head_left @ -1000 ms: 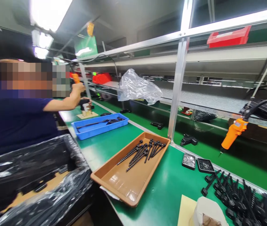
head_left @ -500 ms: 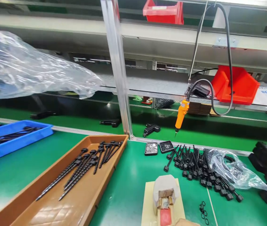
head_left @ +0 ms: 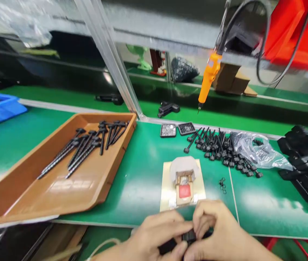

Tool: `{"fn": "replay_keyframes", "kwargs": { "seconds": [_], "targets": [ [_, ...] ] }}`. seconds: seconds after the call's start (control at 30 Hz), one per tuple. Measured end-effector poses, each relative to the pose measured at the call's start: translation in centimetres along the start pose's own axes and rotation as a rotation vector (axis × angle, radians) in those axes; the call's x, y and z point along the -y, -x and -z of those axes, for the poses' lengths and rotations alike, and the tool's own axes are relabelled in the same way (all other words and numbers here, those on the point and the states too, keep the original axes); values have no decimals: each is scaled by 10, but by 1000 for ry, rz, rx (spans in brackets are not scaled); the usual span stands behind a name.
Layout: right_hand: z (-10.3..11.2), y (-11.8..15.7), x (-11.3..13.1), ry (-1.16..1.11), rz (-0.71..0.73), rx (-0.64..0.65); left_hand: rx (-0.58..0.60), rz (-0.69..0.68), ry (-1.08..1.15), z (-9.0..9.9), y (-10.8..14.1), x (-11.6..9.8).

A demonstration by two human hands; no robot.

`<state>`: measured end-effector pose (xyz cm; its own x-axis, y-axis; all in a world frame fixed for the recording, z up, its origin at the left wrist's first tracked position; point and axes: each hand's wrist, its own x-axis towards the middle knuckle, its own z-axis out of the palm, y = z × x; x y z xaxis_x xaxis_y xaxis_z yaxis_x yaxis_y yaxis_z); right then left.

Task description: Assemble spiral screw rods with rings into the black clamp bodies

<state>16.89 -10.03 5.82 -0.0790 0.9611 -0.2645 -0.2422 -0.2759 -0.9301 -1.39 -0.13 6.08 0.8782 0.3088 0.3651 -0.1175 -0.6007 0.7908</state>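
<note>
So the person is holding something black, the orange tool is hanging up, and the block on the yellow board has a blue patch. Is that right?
Almost! The patch is red, not blue, as the head view shows. The person is holding something black, the orange tool is hanging up, and the block is on the yellow board.

On the bench (head_left: 140,188), a tray (head_left: 80,186) holding rods (head_left: 72,156) lies left of a fixture (head_left: 185,192), two dishes (head_left: 168,136) and a rod heap (head_left: 226,148) far behind it, a bag (head_left: 261,154) farther right, a handheld part (head_left: 189,236) nearest.
</note>
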Motion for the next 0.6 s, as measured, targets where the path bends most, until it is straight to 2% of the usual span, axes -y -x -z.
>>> {"fn": "replay_keyframes", "kwargs": {
  "seconds": [0.07, 0.13, 0.23, 0.37, 0.43, 0.6],
  "targets": [
    [-3, 2, 15, -60, -84, -1, -58, -23, 33, -2, -7, -8],
    [-3, 2, 21, -78, -63, 10, -105, 2, 62, -4, -11, -12],
    [-1, 5, 16, 53, 161, -27, -141, 49, 58, -5, -11, -13],
    [5, 14, 5, 381, 512, -63, -86, -26, 97, -2, -8, -9],
    [8, 17, 3, 470, 598, -43, -46, -73, 125, 0, -7, -7],
    [9, 20, 2, 507, 687, -26, -24, -87, 175, 2, -5, -5]
  ]
}}
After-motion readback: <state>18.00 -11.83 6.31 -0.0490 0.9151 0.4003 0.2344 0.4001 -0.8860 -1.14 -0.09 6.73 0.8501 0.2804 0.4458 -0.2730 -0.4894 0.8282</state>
